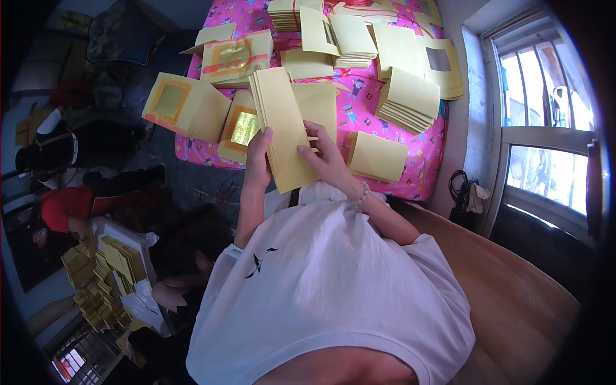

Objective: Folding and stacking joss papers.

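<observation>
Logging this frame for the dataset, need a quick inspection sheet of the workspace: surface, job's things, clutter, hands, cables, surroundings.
Surface: table under a pink patterned cloth, mostly covered with paper.
Job's things: folded stack of yellow paper sheets, held upright over the table edge.
Clutter: loose and piled yellow sheets, some with gold foil squares, one with a grey square; a stack tied with red string.
Hands: left hand grips the stack's left edge; right hand lies on its lower right, fingers on the sheets.
Cables: dark cord bundle on the floor by the wall.
Surroundings: barred window on the right; another person in red at lower left beside more yellow paper piles.
</observation>
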A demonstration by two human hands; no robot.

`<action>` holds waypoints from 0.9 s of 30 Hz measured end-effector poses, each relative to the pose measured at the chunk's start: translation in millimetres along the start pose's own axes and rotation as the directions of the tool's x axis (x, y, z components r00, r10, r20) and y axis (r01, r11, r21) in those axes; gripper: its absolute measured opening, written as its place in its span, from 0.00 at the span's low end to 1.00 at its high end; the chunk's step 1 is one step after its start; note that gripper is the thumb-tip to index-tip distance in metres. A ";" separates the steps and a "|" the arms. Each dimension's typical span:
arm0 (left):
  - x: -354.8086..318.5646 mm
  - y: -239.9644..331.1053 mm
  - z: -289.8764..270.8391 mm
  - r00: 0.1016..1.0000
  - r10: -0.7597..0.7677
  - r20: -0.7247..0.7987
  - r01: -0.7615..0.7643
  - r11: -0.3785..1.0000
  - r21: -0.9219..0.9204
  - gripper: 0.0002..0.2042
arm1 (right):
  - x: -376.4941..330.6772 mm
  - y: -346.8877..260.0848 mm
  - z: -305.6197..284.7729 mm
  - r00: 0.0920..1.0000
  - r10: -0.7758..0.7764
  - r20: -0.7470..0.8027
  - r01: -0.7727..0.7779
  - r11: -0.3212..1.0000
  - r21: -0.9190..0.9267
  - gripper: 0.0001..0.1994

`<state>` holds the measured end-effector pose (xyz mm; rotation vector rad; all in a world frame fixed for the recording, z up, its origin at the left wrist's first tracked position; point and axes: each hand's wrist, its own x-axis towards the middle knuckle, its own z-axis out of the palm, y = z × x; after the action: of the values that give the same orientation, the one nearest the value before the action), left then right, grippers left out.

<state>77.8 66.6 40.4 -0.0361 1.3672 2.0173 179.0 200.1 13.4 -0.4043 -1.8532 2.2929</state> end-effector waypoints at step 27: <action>-5.5 -0.3 -61.3 0.970 -0.050 -0.239 -0.013 0.967 -0.255 0.19 | -1.0 19.9 -34.9 0.924 0.376 0.066 -0.382 0.906 0.185 0.13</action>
<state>61.2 13.1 15.0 -0.4240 1.2343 2.2175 191.6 228.0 -12.6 -0.7645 -1.6571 2.7130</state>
